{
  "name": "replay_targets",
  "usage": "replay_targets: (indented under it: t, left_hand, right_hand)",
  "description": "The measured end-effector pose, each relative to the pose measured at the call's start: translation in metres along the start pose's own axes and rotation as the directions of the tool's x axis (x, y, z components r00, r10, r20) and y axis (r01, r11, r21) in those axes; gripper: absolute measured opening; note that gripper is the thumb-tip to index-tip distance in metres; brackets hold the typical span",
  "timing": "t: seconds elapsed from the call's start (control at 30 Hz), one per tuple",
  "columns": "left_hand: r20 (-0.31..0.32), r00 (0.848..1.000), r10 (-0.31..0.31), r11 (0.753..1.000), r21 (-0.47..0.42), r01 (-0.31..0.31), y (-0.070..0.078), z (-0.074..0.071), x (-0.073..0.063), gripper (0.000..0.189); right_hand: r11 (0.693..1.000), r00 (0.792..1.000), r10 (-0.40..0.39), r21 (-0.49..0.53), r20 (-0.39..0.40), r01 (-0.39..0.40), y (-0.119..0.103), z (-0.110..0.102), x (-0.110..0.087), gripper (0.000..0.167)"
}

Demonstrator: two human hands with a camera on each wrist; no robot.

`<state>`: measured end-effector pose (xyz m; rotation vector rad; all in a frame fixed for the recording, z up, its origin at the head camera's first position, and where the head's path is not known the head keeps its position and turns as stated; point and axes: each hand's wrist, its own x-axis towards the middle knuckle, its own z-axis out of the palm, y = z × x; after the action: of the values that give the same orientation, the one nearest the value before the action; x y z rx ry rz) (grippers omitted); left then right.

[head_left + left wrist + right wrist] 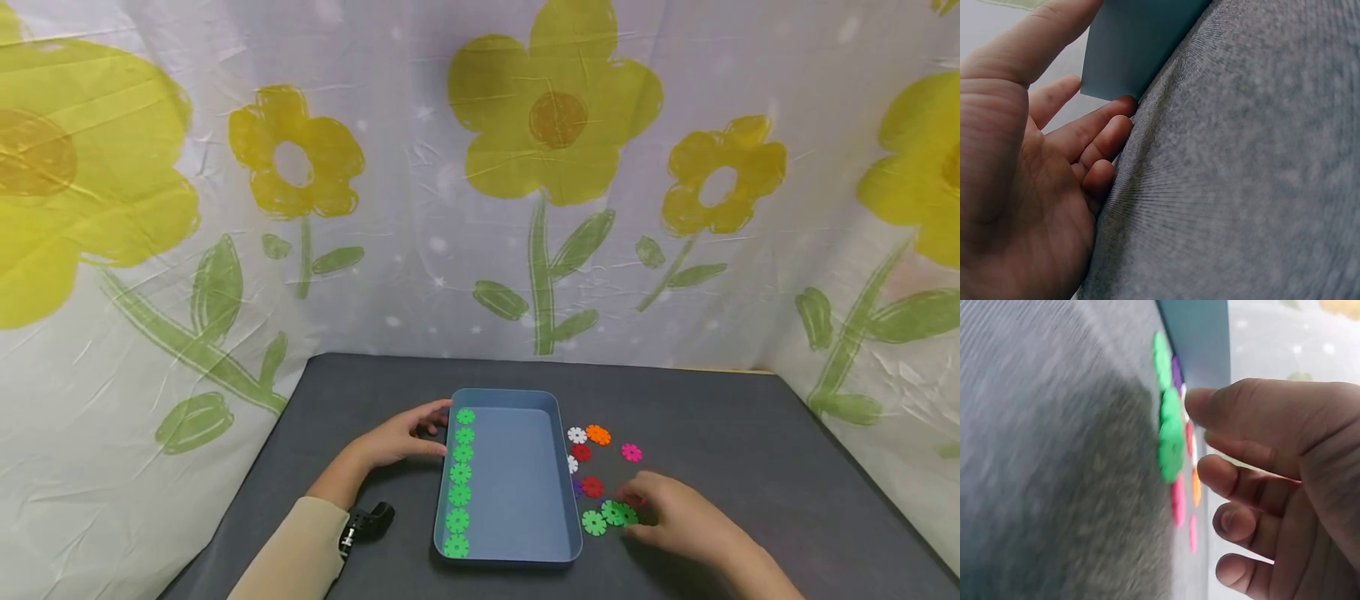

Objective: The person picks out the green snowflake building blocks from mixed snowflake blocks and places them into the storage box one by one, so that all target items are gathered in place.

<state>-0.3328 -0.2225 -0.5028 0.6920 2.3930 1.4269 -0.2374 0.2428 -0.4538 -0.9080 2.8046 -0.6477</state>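
Green flower-shaped pieces (pixel 594 523) lie loose, two overlapping, on the dark desk (pixel 675 417), right of a blue tray (pixel 517 483) and just beside the right hand (pixel 678 514), whose grip is spread, thumb and fingers apart, pinching nothing I can make out. That overlap, I'd judge, could make one pinch lift two or flick one toward the red pieces (pixel 592 487) slightly beyond. Across the tray, the left hand (pixel 397 437), fingers loosely parted, is at its left wall, where a push might jolt the row of seven green pieces (pixel 460 473) inside; a flower-patterned curtain (pixel 405 275) hangs behind.
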Motion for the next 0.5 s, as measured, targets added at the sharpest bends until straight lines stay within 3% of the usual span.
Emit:
replay_targets:
  t: [0.23, 0.5]
  left_hand:
    - [-0.001, 1.000, 0.000, 1.000, -0.001, 0.000, 0.000, 0.000, 0.000, 0.084]
    - [0.007, 1.000, -0.001, 1.000, 0.000, 0.001, 0.002, 0.000, 0.000, 0.084]
  right_hand:
    - [1.000, 1.000, 0.004, 0.007, 0.008, -0.004, 0.012, 0.005, -0.004, 0.023]
    - [0.990, 0.998, 0.058, 0.124, 0.025, -0.061, 0.018, 0.008, -0.004, 0.026]
